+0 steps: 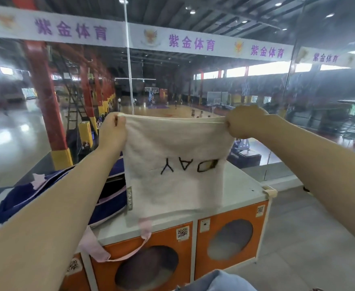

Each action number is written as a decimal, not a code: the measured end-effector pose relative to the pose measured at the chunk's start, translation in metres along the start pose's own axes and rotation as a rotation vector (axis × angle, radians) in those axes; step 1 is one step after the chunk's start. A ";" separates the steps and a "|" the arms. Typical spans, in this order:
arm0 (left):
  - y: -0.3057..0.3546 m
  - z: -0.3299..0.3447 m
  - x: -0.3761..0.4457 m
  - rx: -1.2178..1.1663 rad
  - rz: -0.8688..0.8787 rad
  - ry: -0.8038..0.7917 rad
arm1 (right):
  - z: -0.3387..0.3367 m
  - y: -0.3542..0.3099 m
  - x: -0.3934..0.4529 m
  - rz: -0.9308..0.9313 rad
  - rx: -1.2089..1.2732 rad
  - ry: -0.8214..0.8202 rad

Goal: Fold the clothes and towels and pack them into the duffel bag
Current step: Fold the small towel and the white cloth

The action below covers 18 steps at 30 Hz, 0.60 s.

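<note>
A white towel (176, 181) with black stitched letters hangs in the air in front of me, its top edge stretched level. My left hand (112, 131) pinches its top left corner and my right hand (243, 122) pinches its top right corner. Its lower edge hangs just above the white cabinet top (250, 185). A navy duffel bag (52, 192) with pink trim lies open on the cabinet to the left, partly hidden behind my left arm and the towel. Its pink strap (145, 229) droops over the cabinet front.
The cabinet has orange doors (229, 234) with round windows below. A glass wall (193, 91) stands right behind it, overlooking a sports hall. Grey floor lies to the right. A light blue cloth (220, 282) shows at the bottom edge.
</note>
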State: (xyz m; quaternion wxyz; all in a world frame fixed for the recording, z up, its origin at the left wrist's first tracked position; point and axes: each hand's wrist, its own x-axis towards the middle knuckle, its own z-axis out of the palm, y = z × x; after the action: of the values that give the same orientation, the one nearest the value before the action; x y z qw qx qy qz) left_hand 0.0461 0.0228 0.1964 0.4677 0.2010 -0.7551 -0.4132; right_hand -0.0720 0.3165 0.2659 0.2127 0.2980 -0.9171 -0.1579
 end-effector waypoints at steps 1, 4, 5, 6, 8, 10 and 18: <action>0.002 0.002 0.002 0.012 -0.008 -0.012 | -0.001 0.004 0.001 0.013 0.021 0.023; 0.005 0.010 0.009 0.076 -0.025 -0.032 | 0.000 0.014 0.003 0.026 0.109 0.085; 0.006 0.013 0.011 0.098 -0.019 -0.030 | 0.002 0.018 0.005 0.033 0.132 0.130; 0.006 0.016 0.012 0.112 -0.014 -0.031 | 0.004 0.020 0.006 0.048 0.156 0.180; 0.004 0.024 0.016 0.121 -0.009 -0.041 | 0.010 0.024 0.010 0.083 0.224 0.261; -0.001 0.034 0.023 0.116 -0.025 -0.070 | 0.018 0.028 0.020 0.105 0.254 0.268; -0.034 0.084 0.047 0.095 -0.107 -0.122 | 0.065 0.031 0.072 0.185 0.062 0.128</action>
State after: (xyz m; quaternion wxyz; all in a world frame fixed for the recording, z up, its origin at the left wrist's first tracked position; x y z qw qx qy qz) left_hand -0.0530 0.0073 0.1754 0.3879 0.2374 -0.7891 -0.4128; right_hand -0.1711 0.3064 0.2443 0.2753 0.2278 -0.9296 -0.0900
